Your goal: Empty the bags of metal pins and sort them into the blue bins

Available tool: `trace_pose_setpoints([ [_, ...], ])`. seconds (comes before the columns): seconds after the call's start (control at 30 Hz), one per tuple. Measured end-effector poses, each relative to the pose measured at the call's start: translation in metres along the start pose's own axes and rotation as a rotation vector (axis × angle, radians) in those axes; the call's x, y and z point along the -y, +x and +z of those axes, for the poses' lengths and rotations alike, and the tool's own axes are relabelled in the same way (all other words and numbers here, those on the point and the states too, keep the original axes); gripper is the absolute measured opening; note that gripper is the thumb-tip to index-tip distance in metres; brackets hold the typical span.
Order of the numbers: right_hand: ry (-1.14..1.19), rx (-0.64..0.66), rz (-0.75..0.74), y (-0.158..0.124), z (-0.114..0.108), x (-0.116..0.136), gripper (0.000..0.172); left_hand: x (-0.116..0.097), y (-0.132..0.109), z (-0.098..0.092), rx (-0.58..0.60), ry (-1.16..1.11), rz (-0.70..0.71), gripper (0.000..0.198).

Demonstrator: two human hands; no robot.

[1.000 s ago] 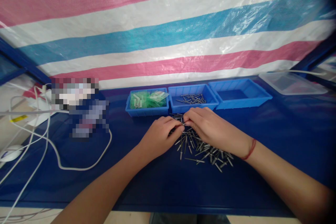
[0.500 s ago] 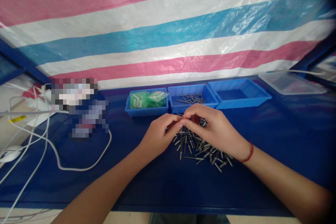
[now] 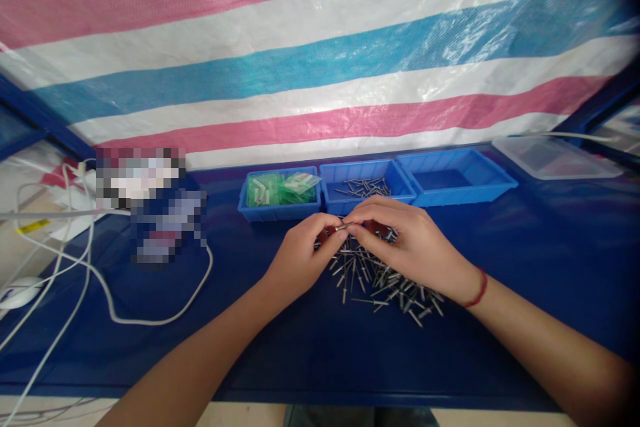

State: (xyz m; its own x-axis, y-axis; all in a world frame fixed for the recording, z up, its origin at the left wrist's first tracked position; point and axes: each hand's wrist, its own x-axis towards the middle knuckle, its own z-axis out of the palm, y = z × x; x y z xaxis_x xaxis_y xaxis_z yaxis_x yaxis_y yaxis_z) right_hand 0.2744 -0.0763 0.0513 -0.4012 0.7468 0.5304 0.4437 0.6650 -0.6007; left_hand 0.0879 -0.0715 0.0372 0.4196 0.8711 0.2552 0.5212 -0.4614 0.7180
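Note:
My left hand (image 3: 301, 258) and my right hand (image 3: 406, 245) meet fingertip to fingertip just above a loose pile of small metal rivets (image 3: 381, 281) on the dark blue table (image 3: 310, 347). Both hands pinch the same thin metal rivet (image 3: 345, 227), held roughly level between them. A red cord circles my right wrist. Just behind the hands stand three blue trays in a row: the left tray (image 3: 280, 211) holds green plastic pieces, the middle tray (image 3: 367, 187) holds several rivets, and the right tray (image 3: 456, 180) looks bare inside.
A striped pink, white and blue tarp (image 3: 310, 53) hangs behind the table. White cables (image 3: 125, 313) loop over the table's left part beside a blurred-out object (image 3: 150, 203). A clear plastic lid (image 3: 555, 157) lies at the far right.
My right hand lifted off the rivet pile and turned up to meet my left hand. Both now hold one rivet slightly above the pile.

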Motion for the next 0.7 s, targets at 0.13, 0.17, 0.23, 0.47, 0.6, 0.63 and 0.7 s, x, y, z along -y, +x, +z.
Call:
trace_pose_setpoints([
  [0.13,-0.061,-0.019,-0.020,0.001,0.000,-0.001,0.013,0.000,0.000,-0.001,-0.036,-0.004,-0.015,0.016],
  [0.17,-0.091,-0.026,-0.037,0.002,-0.001,-0.002,0.013,0.000,0.000,0.000,-0.042,-0.008,-0.016,0.016],
  [0.23,-0.172,-0.049,-0.077,0.003,-0.001,-0.005,0.015,0.000,0.000,0.001,-0.048,-0.024,-0.021,0.019],
  [0.47,-0.569,-0.289,-0.003,0.010,-0.004,-0.038,0.022,0.000,-0.001,0.005,-0.033,-0.019,-0.051,0.035],
  [0.6,-0.625,-0.252,0.065,0.010,-0.013,-0.041,0.023,0.000,-0.001,0.004,-0.022,0.039,-0.031,0.032],
  [0.63,-0.590,-0.248,0.055,0.009,-0.015,-0.038,0.022,0.000,-0.001,0.004,-0.024,0.054,-0.024,0.033],
  [0.7,-0.492,-0.211,0.014,0.007,-0.020,-0.031,0.020,0.002,-0.001,0.003,-0.033,0.084,-0.008,0.036],
])
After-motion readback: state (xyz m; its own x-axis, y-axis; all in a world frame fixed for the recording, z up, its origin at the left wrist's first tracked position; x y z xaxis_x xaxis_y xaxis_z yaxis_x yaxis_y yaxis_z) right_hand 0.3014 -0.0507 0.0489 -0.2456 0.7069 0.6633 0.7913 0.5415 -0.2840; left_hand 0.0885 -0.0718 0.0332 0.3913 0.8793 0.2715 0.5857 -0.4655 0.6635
